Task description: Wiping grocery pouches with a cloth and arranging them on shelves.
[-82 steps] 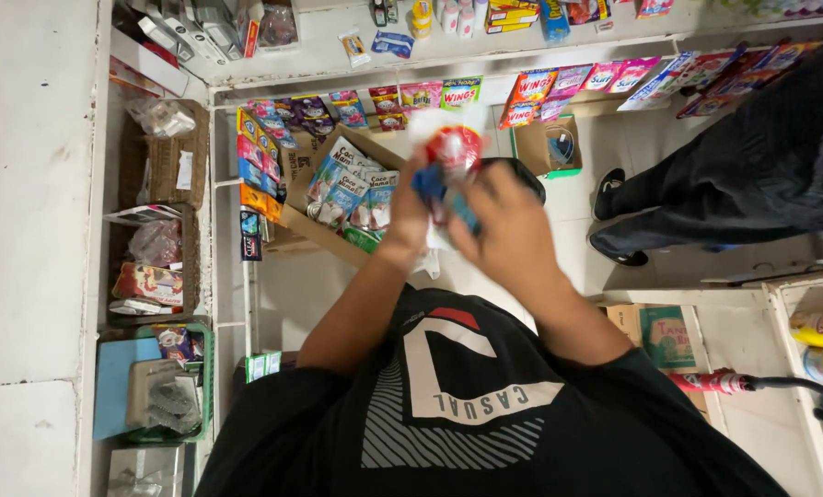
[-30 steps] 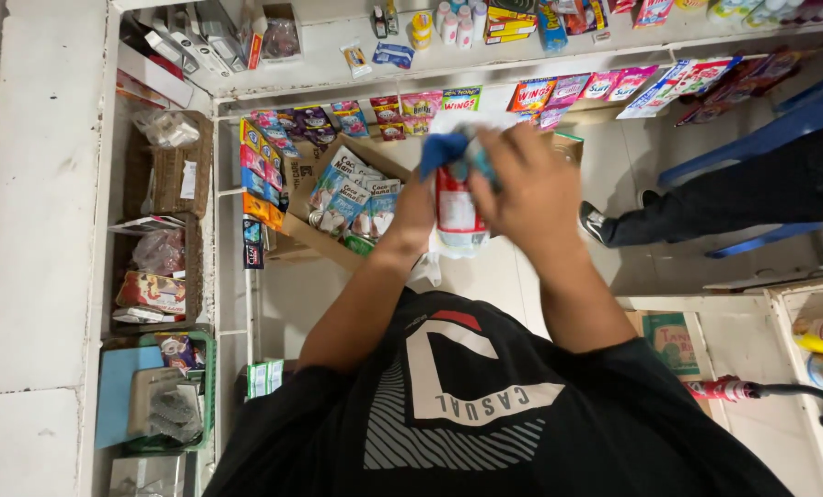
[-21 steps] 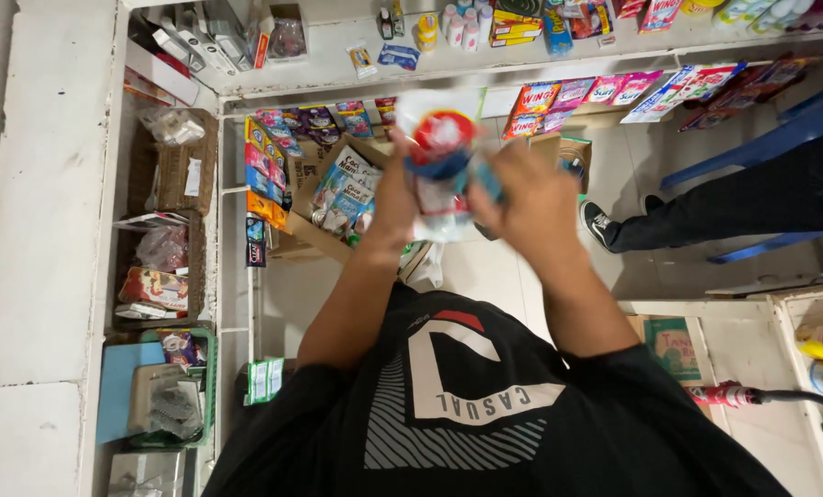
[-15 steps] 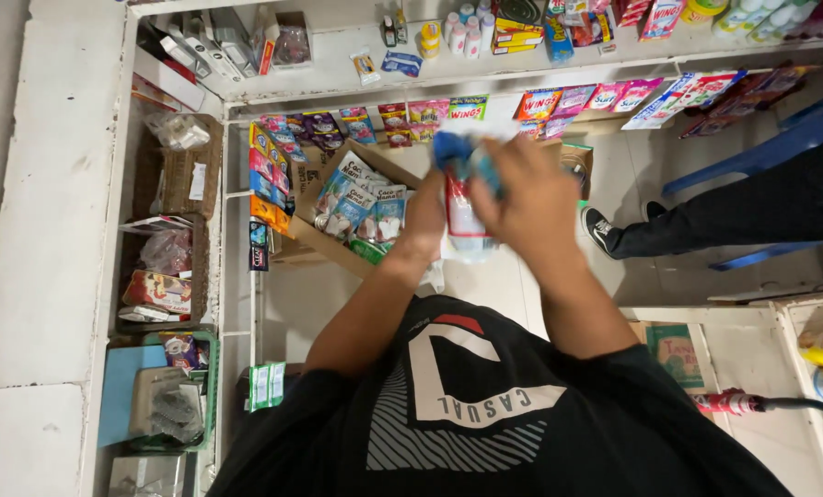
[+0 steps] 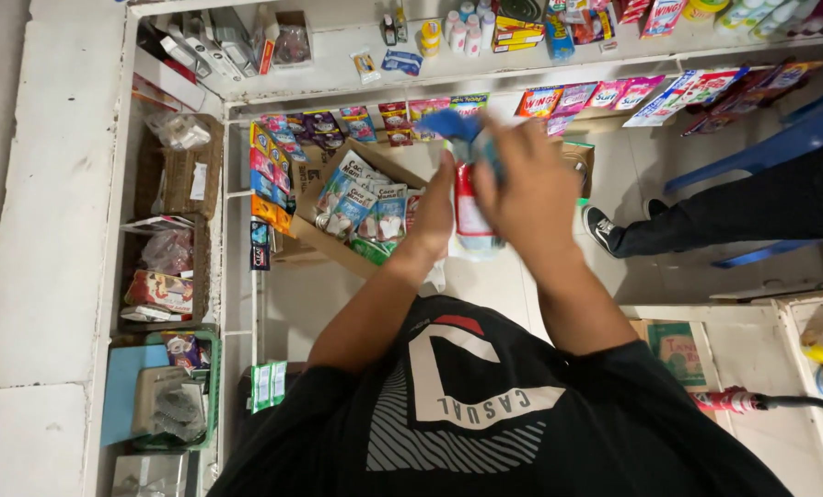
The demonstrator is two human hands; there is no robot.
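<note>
Red-and-white plastic, that bottle (image 5: 471,216), held up at chest height between both hands above the tiled floor (image 5: 338,294). Left hand (image 5: 434,207) curls its fingers around the bottle's side; right hand (image 5: 527,189) clamps over the top, pressing a blue cloth (image 5: 453,124) against it. Sachet-filled cardboard box (image 5: 356,207) sits just left, below them.

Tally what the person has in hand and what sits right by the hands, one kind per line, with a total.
Hands: 2, the left hand and the right hand, both on the bottle
Red-and-white bottle: 1
Blue cloth bunched over its top: 1
Open cardboard box of sachets, left of the hands: 1
Total: 5
</note>
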